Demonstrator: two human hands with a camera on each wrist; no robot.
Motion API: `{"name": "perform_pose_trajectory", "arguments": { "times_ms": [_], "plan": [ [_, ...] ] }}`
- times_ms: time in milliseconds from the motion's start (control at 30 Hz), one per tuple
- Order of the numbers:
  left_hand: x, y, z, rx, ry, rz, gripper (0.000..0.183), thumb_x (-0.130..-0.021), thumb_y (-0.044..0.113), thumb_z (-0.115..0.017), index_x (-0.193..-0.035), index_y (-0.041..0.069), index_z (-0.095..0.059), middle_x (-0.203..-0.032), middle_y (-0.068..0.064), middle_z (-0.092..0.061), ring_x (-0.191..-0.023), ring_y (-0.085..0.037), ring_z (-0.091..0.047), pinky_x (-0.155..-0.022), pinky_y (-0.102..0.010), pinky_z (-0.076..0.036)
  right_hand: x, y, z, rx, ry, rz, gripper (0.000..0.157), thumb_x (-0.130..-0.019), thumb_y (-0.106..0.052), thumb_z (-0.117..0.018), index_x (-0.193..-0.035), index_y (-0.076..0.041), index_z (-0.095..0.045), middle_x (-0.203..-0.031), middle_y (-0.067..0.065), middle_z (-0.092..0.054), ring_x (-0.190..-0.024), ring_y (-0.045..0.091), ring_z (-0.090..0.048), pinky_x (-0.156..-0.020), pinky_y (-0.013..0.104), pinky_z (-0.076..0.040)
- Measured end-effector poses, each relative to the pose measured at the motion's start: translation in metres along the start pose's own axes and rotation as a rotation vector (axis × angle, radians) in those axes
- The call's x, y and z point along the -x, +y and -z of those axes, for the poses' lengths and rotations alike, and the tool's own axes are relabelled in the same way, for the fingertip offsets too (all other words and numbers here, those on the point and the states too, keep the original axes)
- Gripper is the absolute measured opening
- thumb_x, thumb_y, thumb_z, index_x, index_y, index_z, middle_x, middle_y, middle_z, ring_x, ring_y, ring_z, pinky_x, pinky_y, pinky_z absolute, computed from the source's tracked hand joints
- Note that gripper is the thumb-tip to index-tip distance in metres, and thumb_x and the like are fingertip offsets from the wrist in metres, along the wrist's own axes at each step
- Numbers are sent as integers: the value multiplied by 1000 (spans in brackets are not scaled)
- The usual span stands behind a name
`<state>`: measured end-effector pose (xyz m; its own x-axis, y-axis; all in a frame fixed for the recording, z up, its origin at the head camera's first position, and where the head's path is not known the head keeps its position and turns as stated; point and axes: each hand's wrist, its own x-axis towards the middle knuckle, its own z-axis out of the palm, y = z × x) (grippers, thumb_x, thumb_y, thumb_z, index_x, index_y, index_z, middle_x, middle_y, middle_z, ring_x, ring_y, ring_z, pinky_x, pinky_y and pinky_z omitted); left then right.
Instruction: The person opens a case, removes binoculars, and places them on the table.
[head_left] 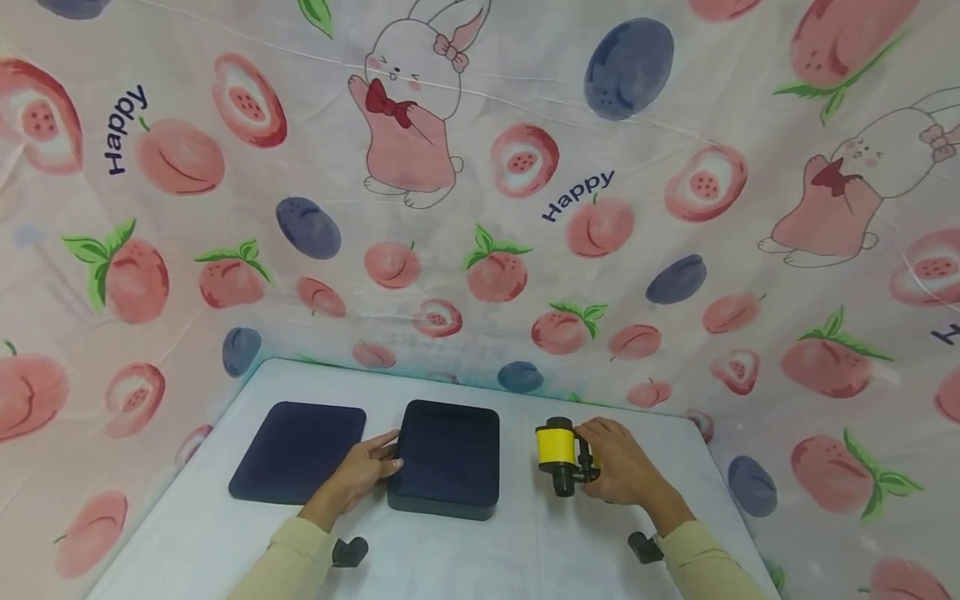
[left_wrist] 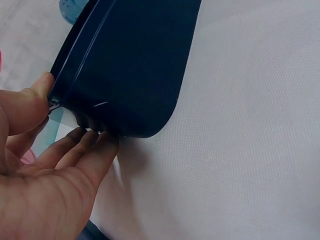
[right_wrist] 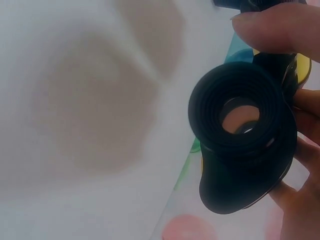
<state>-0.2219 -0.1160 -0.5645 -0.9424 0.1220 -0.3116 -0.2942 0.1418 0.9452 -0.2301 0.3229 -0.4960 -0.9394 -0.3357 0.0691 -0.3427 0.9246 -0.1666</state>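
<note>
A shallow dark navy box (head_left: 446, 462) sits mid-table in the head view. My left hand (head_left: 363, 472) grips its left side; in the left wrist view the thumb lies at the box's rim and the fingers (left_wrist: 97, 152) press against its side wall. Yellow and black binoculars (head_left: 557, 450) are in my right hand (head_left: 618, 465), to the right of the box and above the table. One round black eyepiece (right_wrist: 240, 107) faces the right wrist camera, the thumb and fingers being around the body. Part of the binoculars is hidden behind the right hand.
A flat dark panel (head_left: 296, 454) with rounded corners, like a lid, lies left of the box, partly behind my left hand. White cloth covers the table (head_left: 517, 554). A fruit-and-rabbit patterned curtain (head_left: 450, 225) stands behind and along both sides.
</note>
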Motion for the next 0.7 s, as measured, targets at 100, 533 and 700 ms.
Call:
{"name": "perform_pose_trajectory", "arguments": {
  "times_ms": [100,533,700],
  "plan": [
    [0,-1,0,3,-1,-1,72,-97,1,-67,-162,6,-36,-162,-31,-38,-149,-50,-40,-121,-64,-36,1,0,-2,-8,-5,-4,88,-65,-26,-97,-142,-9,-59,-146,10,-62,-143,37,-46,-121,65,-39],
    [0,-1,1,9,-8,-4,71,-97,1,-66,-162,6,-36,-162,-32,-37,-149,-51,-40,-121,-65,-35,1,1,-8,-7,-6,10,83,-65,-26,-97,-138,-9,-62,-140,9,-65,-139,35,-49,-120,63,-40],
    [0,-1,1,11,-12,-2,71,-97,1,-66,-162,7,-36,-162,-32,-37,-149,-51,-39,-121,-65,-35,1,1,-10,-11,-10,5,83,-65,-26,-97,-138,-9,-62,-140,9,-65,-139,35,-49,-120,62,-41]
  ]
}}
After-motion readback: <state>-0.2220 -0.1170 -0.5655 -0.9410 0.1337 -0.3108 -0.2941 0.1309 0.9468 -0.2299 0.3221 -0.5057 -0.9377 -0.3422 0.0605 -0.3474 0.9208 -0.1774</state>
